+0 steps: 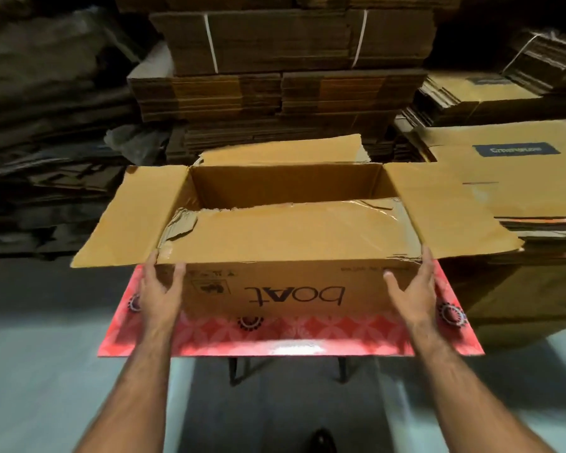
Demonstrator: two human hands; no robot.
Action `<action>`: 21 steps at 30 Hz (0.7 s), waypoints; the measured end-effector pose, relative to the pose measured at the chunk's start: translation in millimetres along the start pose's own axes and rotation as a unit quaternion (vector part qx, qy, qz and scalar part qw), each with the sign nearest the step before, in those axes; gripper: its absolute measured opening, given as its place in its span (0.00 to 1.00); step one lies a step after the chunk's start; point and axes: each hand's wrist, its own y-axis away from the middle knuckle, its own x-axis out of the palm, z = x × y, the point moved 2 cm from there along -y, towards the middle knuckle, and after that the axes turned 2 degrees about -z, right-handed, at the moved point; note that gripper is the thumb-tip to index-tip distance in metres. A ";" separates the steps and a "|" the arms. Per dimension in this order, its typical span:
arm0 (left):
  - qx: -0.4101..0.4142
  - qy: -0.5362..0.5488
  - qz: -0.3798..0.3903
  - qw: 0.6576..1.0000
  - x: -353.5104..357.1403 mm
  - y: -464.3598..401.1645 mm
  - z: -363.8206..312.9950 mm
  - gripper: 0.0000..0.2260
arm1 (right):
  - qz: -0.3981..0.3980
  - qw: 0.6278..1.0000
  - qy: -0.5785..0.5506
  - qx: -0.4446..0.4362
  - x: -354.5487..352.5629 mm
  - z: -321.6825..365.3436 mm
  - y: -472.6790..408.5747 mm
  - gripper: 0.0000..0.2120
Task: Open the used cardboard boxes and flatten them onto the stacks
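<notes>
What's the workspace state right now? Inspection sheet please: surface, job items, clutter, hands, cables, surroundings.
Surface: red patterned tabletop on dark legs.
Job's things: boAt box upright on it, top flaps open, near flap torn, print upside down; flattened stack right.
Clutter: nothing seen.
Hands: left hand and right hand grip the box's near corners.
Cables: nothing seen.
Surroundings: strapped cardboard bundles behind; dark piles left; pale floor.

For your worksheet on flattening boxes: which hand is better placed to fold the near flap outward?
Probably the left hand: its fingertips reach the cardboard box's top corner beside the near flap's torn end; the right hand grips lower.
</notes>
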 end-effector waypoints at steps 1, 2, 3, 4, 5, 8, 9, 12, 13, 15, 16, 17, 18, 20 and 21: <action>-0.004 0.011 0.011 1.000 -1.7 -0.6 1.6 0.36 | 0.001 1.000 0.004 -0.008 0.7 -1.2 -2.5 0.46; -0.006 0.018 0.020 1.000 -3.3 -1.0 3.6 0.39 | 0.001 1.000 0.010 -0.016 0.6 -2.1 -3.6 0.46; -0.002 0.018 0.023 1.000 -4.4 0.4 1.1 0.40 | -0.002 1.000 0.016 -0.023 0.1 -1.3 -4.4 0.45; 0.005 0.019 0.019 1.000 -5.3 0.5 -0.1 0.40 | -0.007 0.999 0.022 -0.029 -0.4 0.8 -5.5 0.45; 0.014 0.019 0.011 1.000 -5.2 1.1 -5.4 0.38 | -0.013 0.999 0.027 -0.035 -1.8 4.7 -7.2 0.44; 0.052 -0.014 -0.037 0.998 -6.2 -10.0 -30.9 0.33 | -0.034 0.997 0.039 -0.063 -14.3 30.6 -14.7 0.42; 0.066 -0.030 -0.054 0.996 -8.8 -15.0 -45.1 0.32 | -0.042 0.996 0.042 -0.073 -21.4 43.5 -19.4 0.41; 0.108 -0.074 -0.082 0.988 -18.7 -38.9 -89.7 0.31 | -0.060 0.990 0.078 -0.104 -43.2 88.5 -40.2 0.42; 0.111 -0.096 -0.080 0.986 -20.8 -47.9 -105.3 0.31 | -0.060 0.987 0.105 -0.106 -47.6 102.6 -49.2 0.42; 0.112 -0.144 -0.073 0.980 -19.5 -65.4 -134.7 0.32 | -0.062 0.982 0.152 -0.094 -51.5 125.8 -68.7 0.43; 0.110 -0.164 -0.063 0.978 -17.1 -73.3 -148.0 0.32 | -0.061 0.982 0.161 -0.083 -51.2 136.3 -79.7 0.43; 0.108 -0.178 -0.044 0.977 -13.5 -81.2 -158.5 0.33 | -0.052 0.983 0.164 -0.070 -49.9 145.6 -90.6 0.43; 0.106 -0.188 -0.016 0.976 -9.0 -89.1 -165.3 0.34 | -0.035 0.983 0.168 -0.060 -47.9 154.3 -101.6 0.44; 0.089 -0.204 0.045 0.974 0.0 -99.6 -166.3 0.34 | 0.022 0.980 0.187 -0.058 -41.4 164.2 -118.8 0.45; 0.076 -0.220 0.058 0.971 3.6 -102.3 -161.7 0.34 | 0.050 0.977 0.197 -0.064 -37.2 165.2 -123.2 0.46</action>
